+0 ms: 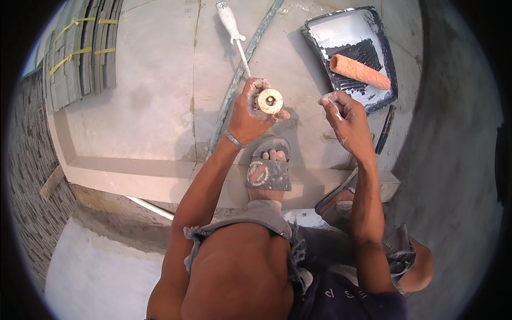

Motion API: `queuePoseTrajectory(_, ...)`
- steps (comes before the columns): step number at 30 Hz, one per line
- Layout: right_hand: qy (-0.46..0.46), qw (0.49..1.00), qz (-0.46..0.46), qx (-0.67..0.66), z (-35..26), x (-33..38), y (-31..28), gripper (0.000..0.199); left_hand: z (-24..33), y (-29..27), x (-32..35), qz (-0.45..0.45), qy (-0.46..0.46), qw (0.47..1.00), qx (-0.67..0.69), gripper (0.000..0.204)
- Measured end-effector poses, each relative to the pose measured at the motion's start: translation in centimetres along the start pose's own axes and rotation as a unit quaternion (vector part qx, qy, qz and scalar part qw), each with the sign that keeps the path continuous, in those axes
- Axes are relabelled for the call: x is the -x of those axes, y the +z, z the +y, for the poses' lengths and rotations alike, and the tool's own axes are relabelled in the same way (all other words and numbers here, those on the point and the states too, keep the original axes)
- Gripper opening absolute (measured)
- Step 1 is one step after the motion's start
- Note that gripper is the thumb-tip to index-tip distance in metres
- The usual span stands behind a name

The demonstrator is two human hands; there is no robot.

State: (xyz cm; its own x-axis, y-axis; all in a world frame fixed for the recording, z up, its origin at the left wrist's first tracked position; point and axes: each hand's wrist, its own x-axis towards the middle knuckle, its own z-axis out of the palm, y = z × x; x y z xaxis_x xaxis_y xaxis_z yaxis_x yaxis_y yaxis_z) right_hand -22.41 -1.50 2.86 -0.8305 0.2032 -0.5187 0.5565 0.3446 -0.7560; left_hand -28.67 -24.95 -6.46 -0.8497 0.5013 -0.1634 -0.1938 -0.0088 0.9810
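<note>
I see a paint tray, upper right, holding an orange roller sleeve. At centre, left hand is clamped on the roller frame; its handle runs up-frame. Right hand, fingers pinched together, sits just right of the frame's end, nearer the sleeve.

The left hand grips a roller frame, whose handle lies farther out on the slab. The right hand is just right of it. Beyond the right hand sits a tray with a roller sleeve in it. A hose runs beside the frame. Tiles are stacked far left. A sandalled foot rests below the hands.
</note>
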Motion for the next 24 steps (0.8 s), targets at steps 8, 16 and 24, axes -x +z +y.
queuePoseTrajectory(8,0.001,0.994,0.028,-0.105,-1.9,-1.7,1.1,0.023,-3.0,-2.6,1.7,0.080,0.047,0.986,0.137,0.046)
queuePoseTrajectory(16,-0.025,0.997,0.014,-0.065,-3.9,-0.6,0.8,0.023,2.3,-2.6,-0.4,-0.072,0.085,0.969,-0.222,0.046)
queuePoseTrajectory(24,-0.130,0.990,0.008,0.055,-6.8,2.3,-1.1,0.016,0.9,-2.0,2.2,0.038,0.123,0.969,-0.213,0.055)
